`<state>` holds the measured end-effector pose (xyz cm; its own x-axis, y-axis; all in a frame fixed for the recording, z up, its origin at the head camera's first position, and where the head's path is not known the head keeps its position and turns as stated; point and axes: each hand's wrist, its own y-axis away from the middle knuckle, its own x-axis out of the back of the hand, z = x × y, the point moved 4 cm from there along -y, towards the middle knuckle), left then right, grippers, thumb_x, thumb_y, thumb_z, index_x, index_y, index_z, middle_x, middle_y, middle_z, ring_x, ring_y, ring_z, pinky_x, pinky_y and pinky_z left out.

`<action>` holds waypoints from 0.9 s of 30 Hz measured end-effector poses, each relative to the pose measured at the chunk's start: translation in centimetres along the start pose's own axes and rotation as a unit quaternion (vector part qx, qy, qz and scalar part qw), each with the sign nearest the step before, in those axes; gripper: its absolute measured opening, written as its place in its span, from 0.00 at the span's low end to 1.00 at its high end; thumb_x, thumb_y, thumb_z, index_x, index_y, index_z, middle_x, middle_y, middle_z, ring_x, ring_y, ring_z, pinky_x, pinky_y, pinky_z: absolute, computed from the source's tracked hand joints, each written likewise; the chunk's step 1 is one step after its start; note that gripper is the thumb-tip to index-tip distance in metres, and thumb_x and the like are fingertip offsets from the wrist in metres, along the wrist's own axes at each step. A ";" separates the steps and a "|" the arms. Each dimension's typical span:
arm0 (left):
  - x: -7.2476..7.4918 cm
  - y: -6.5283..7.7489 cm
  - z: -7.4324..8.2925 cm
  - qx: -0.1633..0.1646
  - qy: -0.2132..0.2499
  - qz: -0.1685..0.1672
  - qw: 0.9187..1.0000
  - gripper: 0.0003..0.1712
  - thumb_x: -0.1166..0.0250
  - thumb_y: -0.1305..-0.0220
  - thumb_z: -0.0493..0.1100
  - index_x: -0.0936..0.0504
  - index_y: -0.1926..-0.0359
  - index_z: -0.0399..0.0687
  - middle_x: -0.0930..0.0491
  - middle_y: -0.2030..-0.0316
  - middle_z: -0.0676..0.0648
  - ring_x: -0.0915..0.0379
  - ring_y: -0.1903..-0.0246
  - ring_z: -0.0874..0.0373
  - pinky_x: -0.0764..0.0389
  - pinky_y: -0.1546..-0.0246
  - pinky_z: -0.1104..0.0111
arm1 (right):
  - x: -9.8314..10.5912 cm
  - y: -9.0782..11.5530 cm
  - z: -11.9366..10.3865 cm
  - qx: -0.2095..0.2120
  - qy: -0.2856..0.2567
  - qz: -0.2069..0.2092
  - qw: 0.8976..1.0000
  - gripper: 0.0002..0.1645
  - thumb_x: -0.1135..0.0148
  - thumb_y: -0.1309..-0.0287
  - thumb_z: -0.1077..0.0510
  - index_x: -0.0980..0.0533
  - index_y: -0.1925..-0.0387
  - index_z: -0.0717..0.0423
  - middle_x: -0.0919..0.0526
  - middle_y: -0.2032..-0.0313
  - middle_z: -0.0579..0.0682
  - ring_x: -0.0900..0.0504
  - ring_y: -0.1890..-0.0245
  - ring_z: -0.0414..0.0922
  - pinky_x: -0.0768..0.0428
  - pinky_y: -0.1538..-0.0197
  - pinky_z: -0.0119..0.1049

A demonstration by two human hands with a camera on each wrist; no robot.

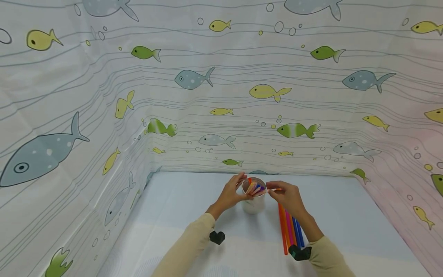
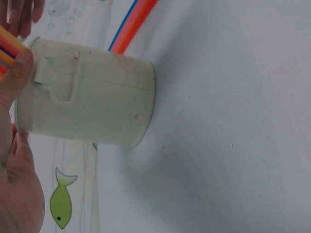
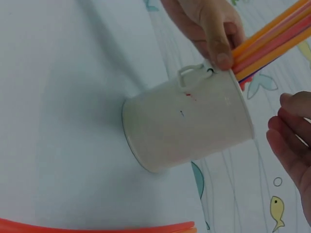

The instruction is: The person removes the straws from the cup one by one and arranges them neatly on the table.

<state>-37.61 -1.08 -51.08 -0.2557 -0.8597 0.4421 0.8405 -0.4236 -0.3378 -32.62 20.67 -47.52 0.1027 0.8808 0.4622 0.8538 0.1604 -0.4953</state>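
Observation:
A white cup with a small side handle stands on the table, holding several orange, red and blue straws. My left hand grips the cup at its rim, thumb on the near side beside the straws and fingers round the far side. Across the opening, my right hand is at the right of the rim, fingers loosely bent. In the right wrist view, that hand shows nothing between its thumb and fingers. More straws in orange, pink and blue lie on the table below it.
The pale table is walled at the back and both sides by a white cloth printed with fish. A dark device sits at the left cuff, and another dark device at the right cuff overlaps the lying straws.

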 end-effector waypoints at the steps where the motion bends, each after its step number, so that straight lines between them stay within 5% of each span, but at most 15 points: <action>1: 0.1 0.1 0.5 -0.002 0.001 -0.001 1.000 0.53 0.24 0.51 0.40 0.43 0.28 0.38 0.34 0.36 0.36 0.37 0.34 0.50 0.34 0.35 0.67 | -0.3 0.0 -0.1 0.005 -0.003 -0.001 1.000 0.15 0.30 0.45 0.66 0.17 0.54 0.59 0.14 0.58 0.52 0.14 0.58 0.48 0.15 0.58 0.32; 5: 0.2 0.1 0.7 -0.014 0.001 0.003 1.000 0.52 0.24 0.50 0.34 0.44 0.28 0.35 0.35 0.36 0.36 0.38 0.34 0.44 0.35 0.35 0.58 | -1.3 -0.1 -0.4 0.016 -0.014 0.001 1.000 0.15 0.29 0.47 0.68 0.16 0.55 0.60 0.14 0.58 0.52 0.15 0.57 0.50 0.15 0.59 0.33; 8: -0.2 -0.3 -1.0 -0.019 -0.003 0.009 1.000 0.54 0.24 0.52 0.36 0.44 0.28 0.39 0.34 0.36 0.40 0.37 0.34 0.48 0.34 0.35 0.62 | -1.9 -0.1 -0.4 0.014 -0.013 -0.002 1.000 0.16 0.28 0.48 0.68 0.16 0.55 0.60 0.14 0.57 0.52 0.15 0.56 0.49 0.15 0.58 0.33; 16: -0.2 -0.2 -1.1 -0.021 -0.011 0.011 1.000 0.53 0.23 0.52 0.41 0.42 0.28 0.40 0.32 0.37 0.45 0.36 0.35 0.54 0.33 0.36 0.69 | -2.8 -0.5 -0.5 0.011 0.012 -0.008 1.000 0.17 0.27 0.49 0.67 0.16 0.54 0.58 0.14 0.57 0.51 0.15 0.56 0.48 0.15 0.57 0.36; 27: -0.2 0.0 0.1 -0.020 -0.002 0.009 1.000 0.52 0.25 0.51 0.34 0.45 0.29 0.32 0.34 0.37 0.35 0.38 0.34 0.43 0.35 0.35 0.58 | -3.6 -1.0 -0.1 -0.006 0.034 -0.022 0.999 0.19 0.27 0.50 0.68 0.17 0.53 0.63 0.14 0.56 0.55 0.15 0.57 0.51 0.14 0.58 0.37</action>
<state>-37.57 -0.87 -51.09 -0.2391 -0.8660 0.4391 0.8248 -0.4198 -0.3788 -33.79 17.35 -48.65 0.0990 0.8412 0.5316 0.8639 0.1924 -0.4654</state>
